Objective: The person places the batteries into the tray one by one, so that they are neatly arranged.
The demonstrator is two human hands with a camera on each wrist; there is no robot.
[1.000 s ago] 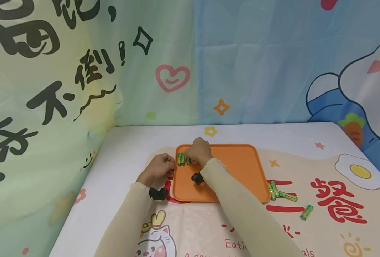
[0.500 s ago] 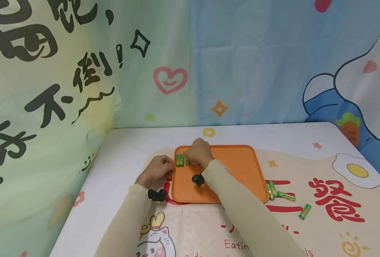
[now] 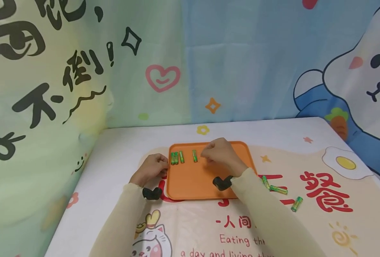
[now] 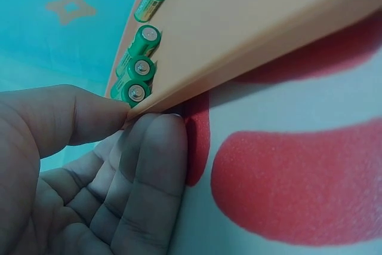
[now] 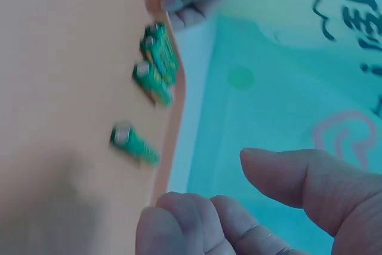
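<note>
My left hand [image 3: 151, 167] pinches the left rim of an orange tray [image 3: 193, 184], thumb above and fingers beneath, as the left wrist view shows. Inside the tray, near that corner, two green batteries [image 3: 174, 158] stand side by side against the left wall. A third battery [image 3: 181, 157] lies just right of them, slightly apart. Farther right is a fourth, single battery [image 3: 194, 156]. Beside it, my right hand [image 3: 221, 155] hovers over the tray's back part. In the right wrist view its thumb and fingers are apart, with nothing between them.
Right of the tray, loose green batteries lie on the printed tablecloth: one by the tray edge [image 3: 265, 182], another battery [image 3: 278, 190] lying sideways, and one battery [image 3: 296, 204] nearer the front. A printed curtain [image 3: 235, 71] hangs behind the table.
My right hand has let go of a battery and moved right, uncovering the single one in the tray. The left hand keeps its hold on the rim. The head view has shifted slightly.
</note>
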